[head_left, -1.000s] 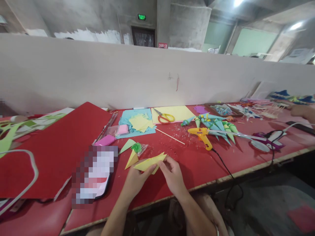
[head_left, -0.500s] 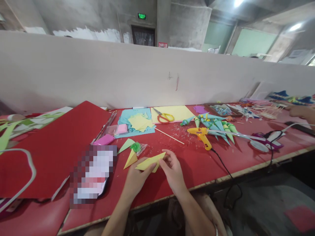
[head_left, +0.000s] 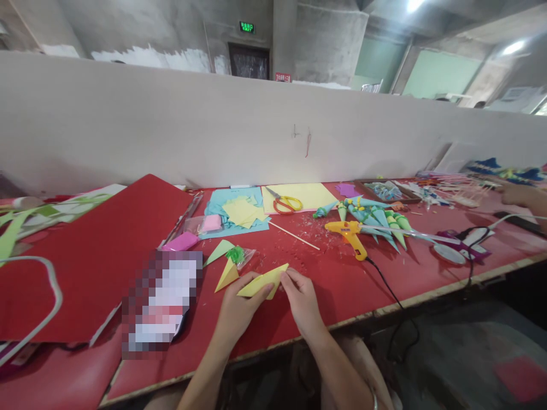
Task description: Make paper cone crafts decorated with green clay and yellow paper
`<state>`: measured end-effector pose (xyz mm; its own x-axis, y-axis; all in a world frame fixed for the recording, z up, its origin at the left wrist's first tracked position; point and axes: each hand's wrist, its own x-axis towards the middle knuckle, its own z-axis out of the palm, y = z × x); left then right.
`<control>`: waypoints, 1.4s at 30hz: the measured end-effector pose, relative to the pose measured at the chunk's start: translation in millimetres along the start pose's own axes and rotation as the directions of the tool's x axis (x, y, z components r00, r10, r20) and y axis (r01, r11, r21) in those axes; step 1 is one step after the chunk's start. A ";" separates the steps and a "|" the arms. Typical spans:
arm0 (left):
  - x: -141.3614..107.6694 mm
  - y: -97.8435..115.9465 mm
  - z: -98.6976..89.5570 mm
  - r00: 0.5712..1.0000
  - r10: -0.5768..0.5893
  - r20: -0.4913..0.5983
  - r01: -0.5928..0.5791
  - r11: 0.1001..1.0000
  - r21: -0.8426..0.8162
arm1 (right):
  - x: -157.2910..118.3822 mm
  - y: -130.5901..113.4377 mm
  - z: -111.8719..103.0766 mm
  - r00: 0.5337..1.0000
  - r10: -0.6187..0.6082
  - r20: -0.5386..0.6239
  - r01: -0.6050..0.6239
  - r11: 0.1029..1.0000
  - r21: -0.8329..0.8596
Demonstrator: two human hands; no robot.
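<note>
A folded piece of yellow paper (head_left: 261,283) is held between my two hands, low over the red tabletop. My left hand (head_left: 241,299) grips its left part, with the thumb lying on top and the other fingers hidden beneath. At the paper's right end my right hand (head_left: 300,293) pinches the edge between thumb and fingers. Just beyond my left hand stands a small yellow paper cone (head_left: 227,277). A pale green folded paper (head_left: 220,252) and a bright green bundle (head_left: 235,254) in clear wrap lie behind it.
A yellow glue gun (head_left: 348,234) lies to the right, its black cord running over the table edge. Several blue and green paper cones (head_left: 378,219) are behind it. Scissors (head_left: 284,202) rest on yellow sheets. A pixelated phone (head_left: 164,302) is left; a co-worker's hand (head_left: 519,195) is far right.
My right hand's fingers have closed in on the paper's right end, where they were more spread before. The paper has shifted very slightly to the right.
</note>
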<state>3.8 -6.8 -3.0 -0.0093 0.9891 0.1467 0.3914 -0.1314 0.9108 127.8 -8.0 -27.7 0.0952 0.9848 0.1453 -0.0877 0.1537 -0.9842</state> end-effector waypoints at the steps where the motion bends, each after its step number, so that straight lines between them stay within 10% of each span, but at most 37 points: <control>1: 0.0 0.5 0.0 1.000 -0.008 0.003 0.008 1.000 -0.005 | 0.2 -0.2 0.0 1.000 0.000 0.000 0.000 1.000 -0.001; 42: -0.6 0.0 -1.5 0.990 0.039 0.134 -0.035 0.999 -0.030 | -2.4 -3.9 -4.3 0.996 0.074 0.049 -0.077 0.996 0.052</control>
<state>2.4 -7.4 -2.6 0.1295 0.9832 0.1287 0.3639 -0.1679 0.9162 132.2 -11.4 -24.6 0.0401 0.9962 0.0768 -0.1466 0.0819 -0.9858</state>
